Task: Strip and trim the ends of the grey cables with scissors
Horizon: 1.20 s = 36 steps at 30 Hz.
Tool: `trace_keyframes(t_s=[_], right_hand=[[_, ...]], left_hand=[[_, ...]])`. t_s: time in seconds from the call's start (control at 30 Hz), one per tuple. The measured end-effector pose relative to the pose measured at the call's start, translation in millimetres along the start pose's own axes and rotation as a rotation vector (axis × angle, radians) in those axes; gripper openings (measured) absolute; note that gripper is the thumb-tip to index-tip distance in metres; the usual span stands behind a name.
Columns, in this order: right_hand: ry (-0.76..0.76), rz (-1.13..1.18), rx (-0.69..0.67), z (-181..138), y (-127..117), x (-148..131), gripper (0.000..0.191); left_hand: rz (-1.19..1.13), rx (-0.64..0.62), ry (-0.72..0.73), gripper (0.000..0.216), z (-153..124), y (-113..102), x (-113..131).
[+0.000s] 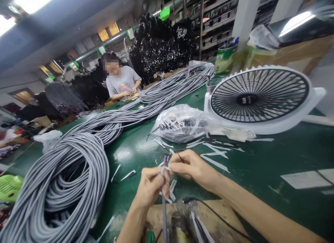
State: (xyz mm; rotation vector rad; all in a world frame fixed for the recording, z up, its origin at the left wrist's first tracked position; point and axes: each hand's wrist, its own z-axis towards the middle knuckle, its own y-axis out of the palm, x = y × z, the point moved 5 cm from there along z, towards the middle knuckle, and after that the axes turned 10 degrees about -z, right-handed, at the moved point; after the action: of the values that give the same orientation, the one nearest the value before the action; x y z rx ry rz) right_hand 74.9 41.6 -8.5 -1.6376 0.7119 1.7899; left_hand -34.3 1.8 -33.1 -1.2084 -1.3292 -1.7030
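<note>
My left hand (pixel 150 187) is closed round the end of a grey cable (pixel 164 208) that rises from the table's front edge. Thin coloured wires (pixel 165 161) stick out of the cable's tip. My right hand (pixel 189 166) is pinched on those wire ends, just right of the left hand, and a thin black wire (pixel 180 156) shows by its fingers. Both hands hover above the green table (pixel 261 159), over scattered white strips (pixel 215 163).
A large coil of grey cable (pixel 65 180) fills the left and runs back across the table. A clear plastic bag (pixel 182 123) and a white fan (pixel 259 96) lie ahead. A seated person (pixel 121 83) works at the far end. A wooden board (pixel 182 218) sits at the front edge.
</note>
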Motion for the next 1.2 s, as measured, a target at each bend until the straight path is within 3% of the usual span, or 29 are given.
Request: trace_keyframes(t_s=[0.07,0.13,0.2,0.23,0.33,0.4,0.47,0.57,0.63,0.77,0.9,1.07,1.2], right_hand=[[-0.303,-0.417,0.196,-7,-2,-14,0.024],[-0.585,-0.77,0.296,-17,6,-22,0.026],[-0.736,-0.952,0.336,-22,11,-22,0.028],[-0.734,-0.977,0.352,-22,10,-20,0.028],[-0.487,-0.859,0.407,-11,-6,-12,0.026],[-0.266,-0.715,0.437,-2,-19,-4,0.024],[-0.068,-0.524,0.462,6,-29,7,0.018],[0.093,-0.264,0.474,14,-35,22,0.012],[0.121,-0.172,0.483,16,-37,25,0.011],[0.144,-0.246,0.425,15,-39,26,0.015],[0.215,-0.324,0.385,17,-39,32,0.014],[0.227,-0.342,0.271,21,-35,30,0.013],[0.121,-0.799,0.034,13,-30,18,0.028]], left_hand=[[0.187,0.21,0.067,0.038,3,-11,6],[0.537,0.322,0.158,0.03,3,-14,14],[0.91,0.295,0.285,0.027,3,-7,18],[1.054,0.238,0.351,0.027,2,-1,17],[1.28,0.01,0.485,0.028,-1,16,9],[1.315,-0.063,0.568,0.024,-5,23,8],[1.293,-0.062,0.678,0.019,-9,27,15],[1.228,-0.001,0.78,0.016,-11,25,28],[1.186,0.057,0.728,0.015,-10,19,32],[1.011,0.19,0.386,0.021,-3,1,27],[0.717,0.172,0.165,0.031,-3,-1,15],[0.618,-0.011,0.022,0.034,-6,7,10],[0.565,0.018,0.08,0.026,-7,-5,18]])
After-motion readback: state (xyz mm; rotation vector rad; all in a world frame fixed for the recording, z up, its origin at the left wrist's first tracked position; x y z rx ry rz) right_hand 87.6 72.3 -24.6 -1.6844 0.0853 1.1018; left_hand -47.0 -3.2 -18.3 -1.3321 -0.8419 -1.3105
